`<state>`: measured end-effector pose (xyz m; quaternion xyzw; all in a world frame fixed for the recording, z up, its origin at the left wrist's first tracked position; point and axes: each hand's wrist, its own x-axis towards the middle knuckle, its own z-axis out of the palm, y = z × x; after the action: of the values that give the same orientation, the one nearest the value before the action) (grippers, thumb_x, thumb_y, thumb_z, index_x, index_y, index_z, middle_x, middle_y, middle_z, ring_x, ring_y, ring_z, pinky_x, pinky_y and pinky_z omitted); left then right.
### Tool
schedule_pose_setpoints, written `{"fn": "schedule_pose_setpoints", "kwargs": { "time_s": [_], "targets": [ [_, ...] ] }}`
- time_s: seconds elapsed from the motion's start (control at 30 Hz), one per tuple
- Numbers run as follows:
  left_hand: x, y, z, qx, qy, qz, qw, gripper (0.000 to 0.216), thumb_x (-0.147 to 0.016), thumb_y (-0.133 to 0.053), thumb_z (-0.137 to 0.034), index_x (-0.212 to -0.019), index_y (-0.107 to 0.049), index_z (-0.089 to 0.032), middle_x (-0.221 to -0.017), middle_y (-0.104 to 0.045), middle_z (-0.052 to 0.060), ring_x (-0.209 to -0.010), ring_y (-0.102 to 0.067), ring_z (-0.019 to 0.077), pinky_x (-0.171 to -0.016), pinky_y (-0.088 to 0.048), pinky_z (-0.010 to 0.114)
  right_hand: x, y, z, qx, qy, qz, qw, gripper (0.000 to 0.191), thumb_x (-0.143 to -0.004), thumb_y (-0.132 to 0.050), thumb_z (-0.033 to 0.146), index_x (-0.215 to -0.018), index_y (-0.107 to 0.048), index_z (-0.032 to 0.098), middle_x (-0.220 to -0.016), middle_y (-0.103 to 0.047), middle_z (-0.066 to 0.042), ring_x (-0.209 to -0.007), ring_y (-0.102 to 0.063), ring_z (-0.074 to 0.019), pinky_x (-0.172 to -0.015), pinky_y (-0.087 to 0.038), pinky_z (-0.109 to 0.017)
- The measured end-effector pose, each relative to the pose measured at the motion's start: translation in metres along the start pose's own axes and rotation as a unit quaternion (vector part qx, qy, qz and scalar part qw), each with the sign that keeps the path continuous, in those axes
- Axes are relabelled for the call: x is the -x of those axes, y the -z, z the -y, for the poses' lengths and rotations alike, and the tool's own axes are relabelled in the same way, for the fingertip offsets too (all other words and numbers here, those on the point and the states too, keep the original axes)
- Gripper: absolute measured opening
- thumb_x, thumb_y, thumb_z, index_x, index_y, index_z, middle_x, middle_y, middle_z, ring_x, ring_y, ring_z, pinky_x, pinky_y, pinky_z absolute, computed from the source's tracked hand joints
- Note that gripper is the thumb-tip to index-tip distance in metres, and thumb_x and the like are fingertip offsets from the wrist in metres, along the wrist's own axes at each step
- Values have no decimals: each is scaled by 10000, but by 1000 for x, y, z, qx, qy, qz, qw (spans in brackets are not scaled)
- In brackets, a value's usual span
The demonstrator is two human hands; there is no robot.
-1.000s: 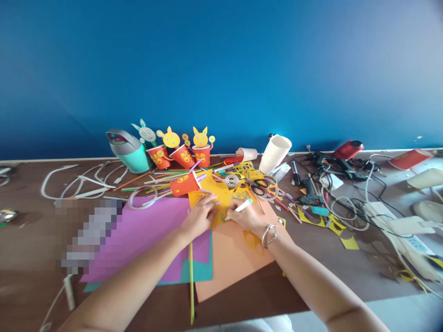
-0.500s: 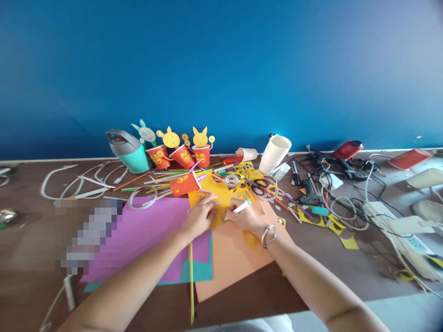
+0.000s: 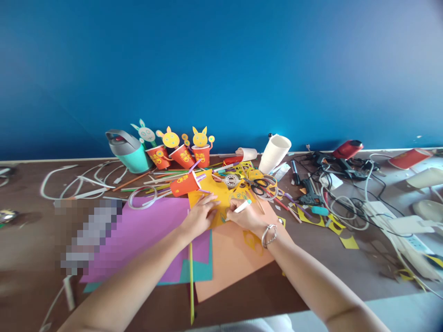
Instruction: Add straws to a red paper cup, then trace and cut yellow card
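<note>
My right hand (image 3: 241,213) grips a white marker (image 3: 242,206) with a teal end, its tip down on a yellow-orange sheet of paper (image 3: 204,184). Teal outlines show on that sheet around the hand. On the left edge of the same sheet my left hand (image 3: 200,214) lies flat with its fingers stretched out. Just beyond the left hand, a red paper cup (image 3: 184,184) rests on its side with purple straws attached. Beneath are a peach sheet (image 3: 228,272) and purple paper (image 3: 155,230).
Red cups with paper animal heads (image 3: 200,137) stand along the wall beside a teal jug (image 3: 133,154). Scissors (image 3: 259,186), a tape roll (image 3: 231,180) and straws crowd the middle. Farther right are white stacked cups (image 3: 275,154), a glue gun (image 3: 310,193) and a power strip (image 3: 411,240).
The marker's tip has shifted very slightly on the yellow-orange sheet with my right hand. My left hand stays in place.
</note>
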<state>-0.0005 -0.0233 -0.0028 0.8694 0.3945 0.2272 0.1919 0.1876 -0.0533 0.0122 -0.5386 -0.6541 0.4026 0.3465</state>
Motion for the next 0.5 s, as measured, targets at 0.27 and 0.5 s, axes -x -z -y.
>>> {"fn": "schedule_pose_setpoints", "kwargs": {
  "time_s": [0.27,0.5],
  "targets": [
    [-1,2,-3,2,5,9,1000,320,-858,-474,-102,-1120,-649,-158,-1286,-598,113,-1262,-510,248,-1086,-401,446,0,0,-1,-15,-25,-13,999,191,-624,-481,222,-542,-309,208,-487,-315,74,-460,-264,-68,-404,-196,-193],
    [-1,2,-3,7,5,-4,1000,326,-849,-493,-99,-1122,-649,-183,-1286,-601,96,-1256,-514,245,-1076,-415,452,0,2,0,-30,-24,22,999,179,-621,-475,219,-533,-321,203,-477,-332,71,-453,-270,-65,-394,-194,-184]
  ]
}}
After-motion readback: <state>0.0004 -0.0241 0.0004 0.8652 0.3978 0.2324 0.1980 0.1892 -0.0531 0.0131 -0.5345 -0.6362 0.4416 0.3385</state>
